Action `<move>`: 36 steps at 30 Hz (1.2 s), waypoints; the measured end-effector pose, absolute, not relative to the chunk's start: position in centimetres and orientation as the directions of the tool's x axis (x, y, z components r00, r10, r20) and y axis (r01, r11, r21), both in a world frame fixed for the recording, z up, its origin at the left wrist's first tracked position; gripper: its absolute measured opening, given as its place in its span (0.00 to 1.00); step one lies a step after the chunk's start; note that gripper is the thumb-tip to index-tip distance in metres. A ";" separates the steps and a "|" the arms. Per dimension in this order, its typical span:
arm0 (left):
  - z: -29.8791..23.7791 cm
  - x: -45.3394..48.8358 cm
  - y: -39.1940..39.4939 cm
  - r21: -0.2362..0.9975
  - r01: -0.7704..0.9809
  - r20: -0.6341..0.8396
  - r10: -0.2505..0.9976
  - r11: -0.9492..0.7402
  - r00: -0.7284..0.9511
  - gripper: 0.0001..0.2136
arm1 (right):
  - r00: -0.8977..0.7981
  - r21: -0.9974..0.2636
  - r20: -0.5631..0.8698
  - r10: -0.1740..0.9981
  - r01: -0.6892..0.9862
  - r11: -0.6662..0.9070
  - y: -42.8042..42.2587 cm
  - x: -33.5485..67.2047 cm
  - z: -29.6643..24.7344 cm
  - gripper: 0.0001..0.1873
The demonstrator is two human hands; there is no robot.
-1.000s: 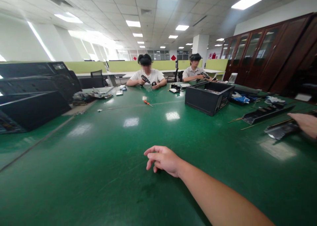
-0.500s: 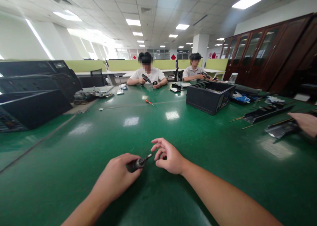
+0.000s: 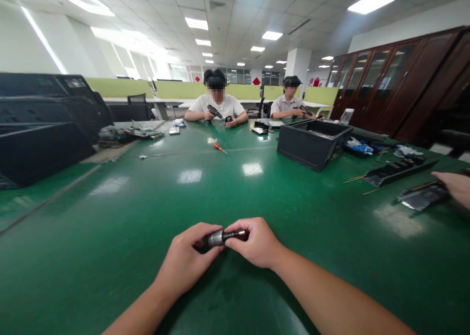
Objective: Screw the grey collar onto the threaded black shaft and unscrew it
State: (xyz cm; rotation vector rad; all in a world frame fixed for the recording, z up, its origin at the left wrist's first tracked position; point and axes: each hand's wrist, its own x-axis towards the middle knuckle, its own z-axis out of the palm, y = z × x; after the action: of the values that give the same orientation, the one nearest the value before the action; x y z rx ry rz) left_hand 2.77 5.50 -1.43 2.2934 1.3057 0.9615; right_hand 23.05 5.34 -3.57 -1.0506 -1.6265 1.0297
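My left hand (image 3: 191,254) wraps round the dark body of an electric screwdriver (image 3: 216,238), whose handle is mostly hidden by the palm. Its silver collar and ribbed shaft point to the right, with a bright-tipped bit (image 3: 240,233) at the end. The fingers and thumb of my right hand (image 3: 257,244) close about the shaft and bit from the right. Both hands are just above the green tabletop (image 3: 205,203), near its front.
An orange screwdriver (image 3: 219,148) lies farther back. A black computer case (image 3: 301,146) stands at right; more dark cases (image 3: 40,149) are at left. Metal parts (image 3: 400,171) and another person's hand (image 3: 455,188) are at far right. Two people (image 3: 216,102) sit opposite, holding power tools.
My right hand has gone from spread fingers beside the bit to closing on it. The electric screwdriver has turned to lie more level, and the view has shifted slightly.
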 end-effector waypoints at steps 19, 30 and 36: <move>-2.1 3.3 5.0 0.587 0.534 0.500 0.791 -0.609 0.353 0.12 | -0.207 -0.939 0.252 0.945 0.184 0.291 4.8 23.6 -3.4 0.07; -1.8 3.4 4.6 0.560 0.530 0.541 0.765 -0.637 0.349 0.12 | -0.199 -0.943 0.247 0.948 0.175 0.283 4.8 23.5 -3.4 0.06; -2.1 3.3 4.7 0.535 0.535 0.568 0.747 -0.654 0.345 0.12 | -0.204 -0.954 0.224 0.953 0.155 0.258 4.8 23.5 -3.6 0.06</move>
State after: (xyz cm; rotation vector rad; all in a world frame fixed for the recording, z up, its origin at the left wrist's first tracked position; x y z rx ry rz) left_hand 3.26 4.67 -2.07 2.3557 1.1507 1.2022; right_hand 23.53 4.79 -3.64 -1.0565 -1.5853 1.0623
